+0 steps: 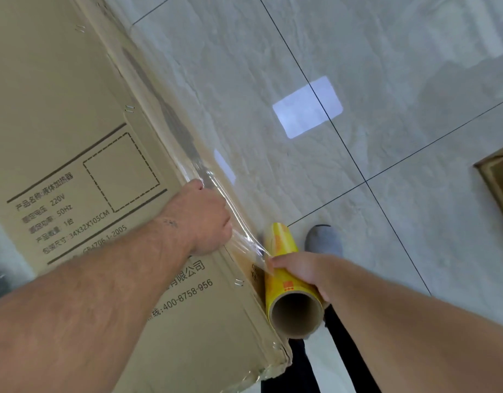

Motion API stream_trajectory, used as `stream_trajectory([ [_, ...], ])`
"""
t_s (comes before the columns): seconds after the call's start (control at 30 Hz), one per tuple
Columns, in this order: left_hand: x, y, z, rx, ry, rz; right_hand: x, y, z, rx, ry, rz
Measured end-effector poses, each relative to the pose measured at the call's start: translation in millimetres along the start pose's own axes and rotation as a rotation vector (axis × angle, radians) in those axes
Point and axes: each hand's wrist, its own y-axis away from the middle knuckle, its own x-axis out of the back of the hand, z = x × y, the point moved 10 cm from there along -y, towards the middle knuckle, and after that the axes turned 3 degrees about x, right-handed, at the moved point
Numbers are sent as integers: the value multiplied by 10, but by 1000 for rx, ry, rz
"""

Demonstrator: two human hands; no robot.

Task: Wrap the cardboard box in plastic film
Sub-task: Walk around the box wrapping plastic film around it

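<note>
A tall cardboard box [74, 131] with printed black text fills the left of the view. My left hand [205, 219] is closed over the box's right edge, pinching the loose end of the clear plastic film [213, 180] against the cardboard. The film stretches along that edge and runs down to a yellow roll [284, 268] with a brown cardboard core. My right hand [304, 270] grips the roll from the right, holding it close beside the box's side face. My thumb lies on the film where it leaves the roll.
Glossy grey floor tiles [358, 80] with dark joints spread to the right. My grey shoe [324, 239] and dark trouser legs are below the roll. Another brown cardboard piece [499, 177] sits at the right edge.
</note>
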Motion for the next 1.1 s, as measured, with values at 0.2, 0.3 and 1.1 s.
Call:
stream_trajectory([
  [0.2, -62, -126, 79, -21, 16, 52, 122, -73, -255, 106, 51, 93],
  [0.3, -123, -175, 242, -74, 59, -64, 143, -226, -71, 81, -221, 51],
  [1.1, -241, -140, 586, -67, -125, -115, 129, -83, 87, 189, 89, 91],
])
